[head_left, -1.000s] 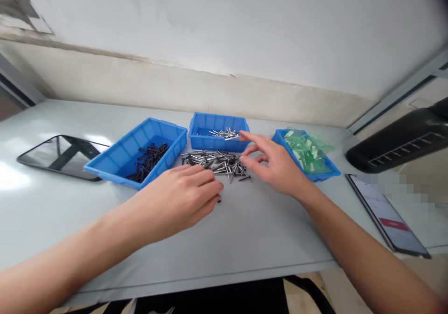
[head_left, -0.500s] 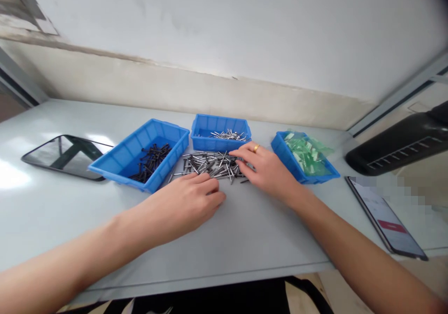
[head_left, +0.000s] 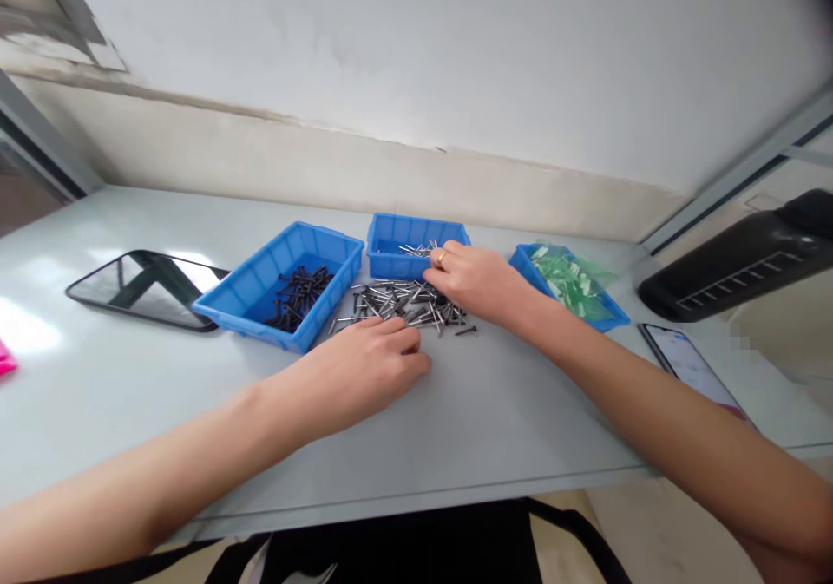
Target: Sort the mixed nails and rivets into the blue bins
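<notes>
A pile of mixed silver and black nails (head_left: 400,300) lies on the grey table (head_left: 495,419) in front of three blue bins. My left hand (head_left: 364,367) rests at the pile's near edge, fingers curled together with the thumb tucked against them. My right hand (head_left: 478,282), with a ring on one finger, sits on the pile's far right side beside the middle bin (head_left: 390,239). Its fingers bend down into the nails and their tips are hidden. The middle bin holds silver nails. The left bin (head_left: 242,287) holds black ones.
A third blue bin (head_left: 524,261) at the right holds green packets (head_left: 573,280). A dark phone (head_left: 147,287) lies at the left and a lit phone (head_left: 690,365) at the right. A black device (head_left: 735,267) stands beyond it. A pink object (head_left: 3,360) shows at the left edge.
My right hand has come down from above the middle bin onto the pile and curled its fingers. My left hand has stayed at the pile's near edge. The view has shifted a little.
</notes>
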